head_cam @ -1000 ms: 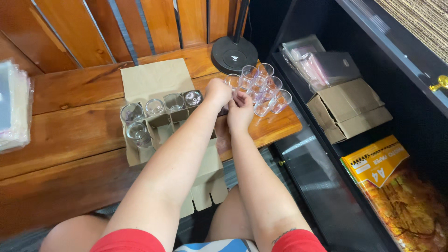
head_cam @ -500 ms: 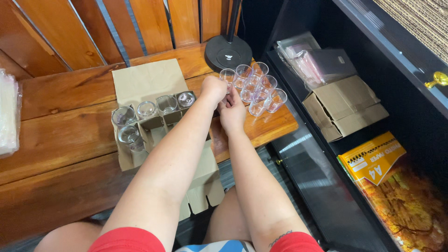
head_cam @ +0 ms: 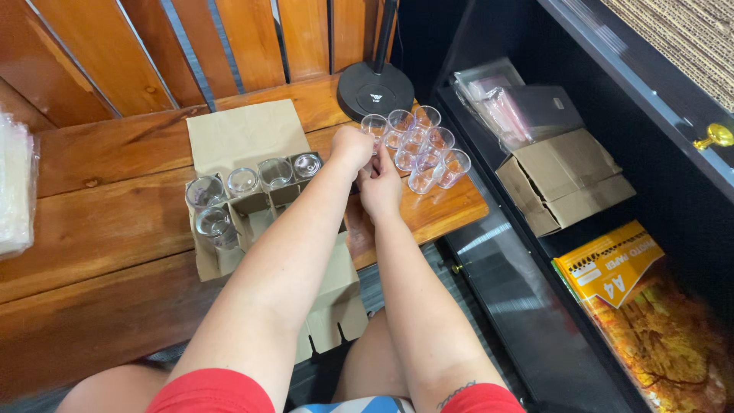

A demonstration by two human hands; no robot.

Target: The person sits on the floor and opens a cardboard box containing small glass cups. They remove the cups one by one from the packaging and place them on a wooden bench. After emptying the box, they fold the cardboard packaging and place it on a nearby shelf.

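Note:
My left hand (head_cam: 351,145) is curled into a fist at the near-left edge of a cluster of several small clear glasses (head_cam: 417,145) on the wooden bench (head_cam: 115,222). Its knuckles are against the nearest glass (head_cam: 373,125). My right hand (head_cam: 381,188) is right beside it, fingers pointing up between the fist and the cluster. Whatever lies between the two hands is hidden. Left of my arms lies a brown cardboard divider box (head_cam: 245,206) with several clear glasses (head_cam: 243,181) standing in its cells.
A black round lamp base (head_cam: 375,90) stands behind the glasses. A black shelf unit at the right holds a brown cardboard box (head_cam: 566,180), clear plastic bags (head_cam: 512,99) and a yellow paper pack (head_cam: 612,264). A stack of plastic sleeves (head_cam: 15,191) lies far left.
Both hands stay together at the edge of the glass cluster. The view has shifted slightly. Nothing has visibly been picked up or set down.

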